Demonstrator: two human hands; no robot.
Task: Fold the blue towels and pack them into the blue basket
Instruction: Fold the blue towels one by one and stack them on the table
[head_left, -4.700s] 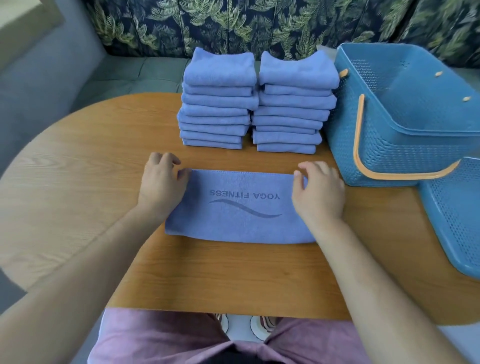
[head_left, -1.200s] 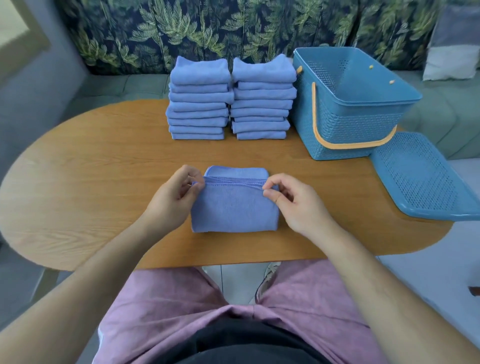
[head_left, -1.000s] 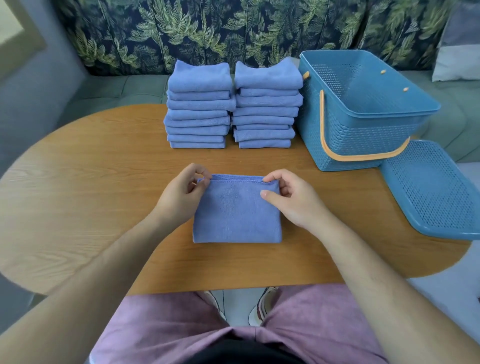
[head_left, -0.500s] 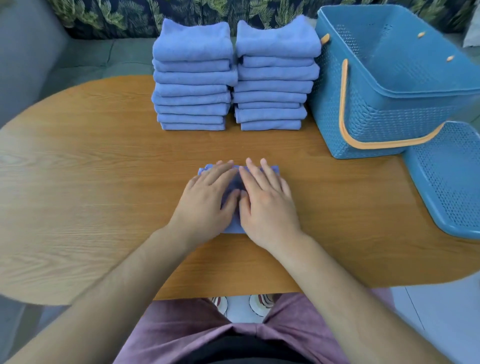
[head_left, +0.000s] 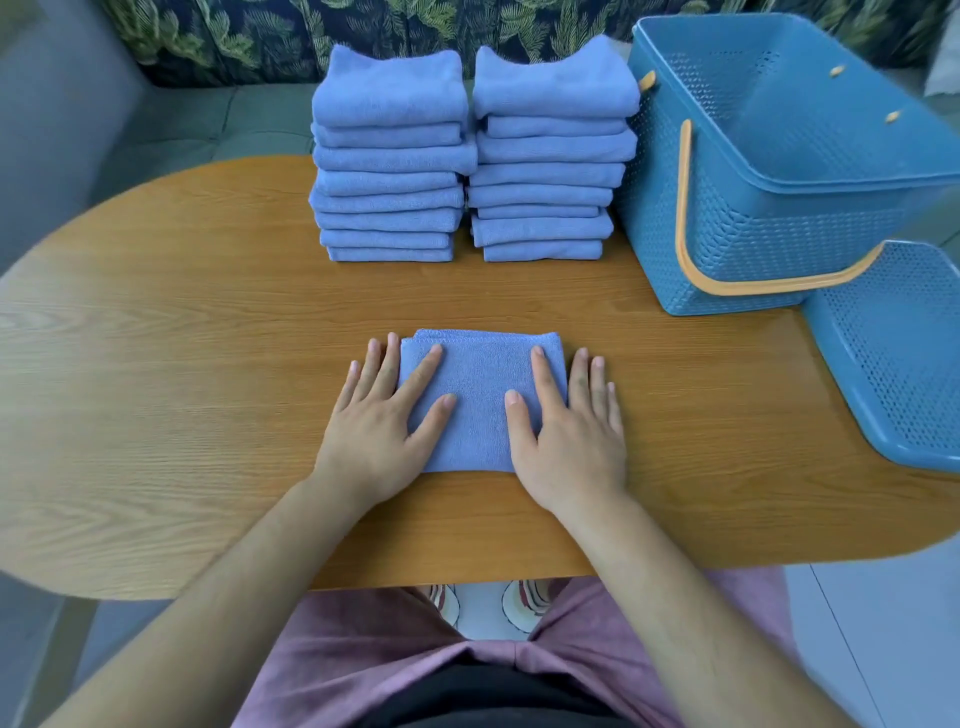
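A small folded blue towel (head_left: 480, 395) lies flat on the wooden table (head_left: 182, 364) in front of me. My left hand (head_left: 384, 421) rests flat on its left edge with fingers spread. My right hand (head_left: 566, 426) lies flat on its right edge in the same way. Neither hand grips anything. Two stacks of folded blue towels stand at the back: the left stack (head_left: 389, 156) and the right stack (head_left: 550, 150). The blue basket (head_left: 769, 218) with an orange handle stands at the back right and looks empty inside.
The basket's blue perforated lid (head_left: 893, 353) lies on the table's right end, overhanging the edge. A sofa with leaf-pattern cushions (head_left: 260, 36) runs behind the table. My lap in pink fabric shows below the near table edge.
The long towel was folded into a small square. My hands, pressed together on its middle half a second ago, have slid apart to its left and right edges.
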